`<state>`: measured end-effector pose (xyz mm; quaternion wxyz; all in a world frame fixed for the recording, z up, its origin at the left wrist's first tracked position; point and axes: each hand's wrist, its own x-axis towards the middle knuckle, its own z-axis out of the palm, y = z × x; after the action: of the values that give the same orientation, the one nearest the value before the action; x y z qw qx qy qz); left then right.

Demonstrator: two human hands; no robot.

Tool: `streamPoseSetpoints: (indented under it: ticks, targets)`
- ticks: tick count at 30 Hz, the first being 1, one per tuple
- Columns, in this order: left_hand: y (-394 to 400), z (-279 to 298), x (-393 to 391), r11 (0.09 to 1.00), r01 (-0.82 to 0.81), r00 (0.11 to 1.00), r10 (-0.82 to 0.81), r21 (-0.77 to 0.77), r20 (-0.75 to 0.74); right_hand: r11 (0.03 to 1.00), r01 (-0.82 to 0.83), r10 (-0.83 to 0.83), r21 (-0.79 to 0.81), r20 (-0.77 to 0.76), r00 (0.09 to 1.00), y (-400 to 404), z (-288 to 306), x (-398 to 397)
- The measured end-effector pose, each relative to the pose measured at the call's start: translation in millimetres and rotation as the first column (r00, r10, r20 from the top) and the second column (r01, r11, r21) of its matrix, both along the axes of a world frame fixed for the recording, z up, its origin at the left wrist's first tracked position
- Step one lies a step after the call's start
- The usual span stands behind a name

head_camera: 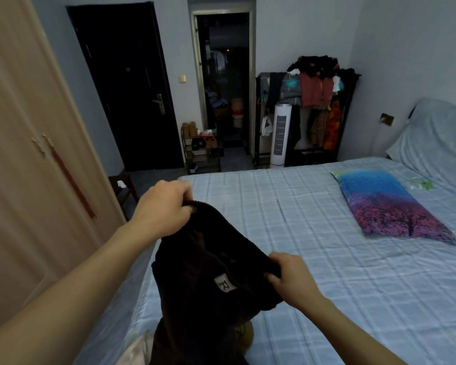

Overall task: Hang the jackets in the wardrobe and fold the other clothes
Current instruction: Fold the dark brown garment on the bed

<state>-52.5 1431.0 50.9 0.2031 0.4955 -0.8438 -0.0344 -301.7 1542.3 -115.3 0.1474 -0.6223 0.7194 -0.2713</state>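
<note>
1. The left hand (163, 206), left of frame centre, is closed in a fist, with the top edge of a dark garment (211, 280) bunched inside it.
2. The right hand (291, 279), lower centre, is curled shut on the garment's opposite edge, thumb pressed on the fabric.
3. The garment is held above the near edge of the bed (327, 259) (a white label marked "R" is seen inside it).
4. Its lower part is cut off by the bottom of the frame; what kind of garment it is cannot be told.
5. The wardrobe (24, 154) is seen at the left, doors shut.
</note>
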Motion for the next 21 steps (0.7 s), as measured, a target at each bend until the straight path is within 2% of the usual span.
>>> streamPoseSetpoints:
  ticks: [3, 6, 10, 13, 17, 21]
  targets:
    - [-2.1, -2.9, 14.9, 0.999, -0.037, 0.999, 0.037, -0.003, -0.019, 0.99, 0.046, -0.046, 0.135, -0.004, 0.999, -1.2, -9.2, -0.6]
    - [-4.2, -7.4, 36.0, 0.998, -0.063, 0.998, 0.064, 0.021, -0.026, 0.973, 0.062, -0.099, 0.222, 0.157, 0.983, -5.2, -6.3, -0.2]
    - [-11.2, -9.0, 66.8, 0.995, -0.096, 0.99, 0.099, 0.035, -0.102, 0.991, 0.136, -0.121, 0.0, 0.462, 0.879, -12.1, 28.9, -1.3]
    - [-14.2, -8.0, 83.4, 0.997, -0.074, 0.989, 0.077, 0.028, -0.128, 0.995, 0.093, -0.05, -0.031, 0.655, 0.754, -21.8, 65.0, -4.5]
    - [-15.1, -6.2, 99.5, 0.999, -0.033, 0.984, 0.031, -0.012, -0.176, 0.999, -0.033, 0.028, -0.007, 0.718, 0.695, -21.3, 106.1, -11.4]
    - [-13.9, -5.6, 111.4, 0.999, -0.023, 0.957, 0.013, -0.03, -0.291, 0.973, -0.228, 0.171, 0.024, 0.586, 0.792, 2.6, 124.3, -13.9]
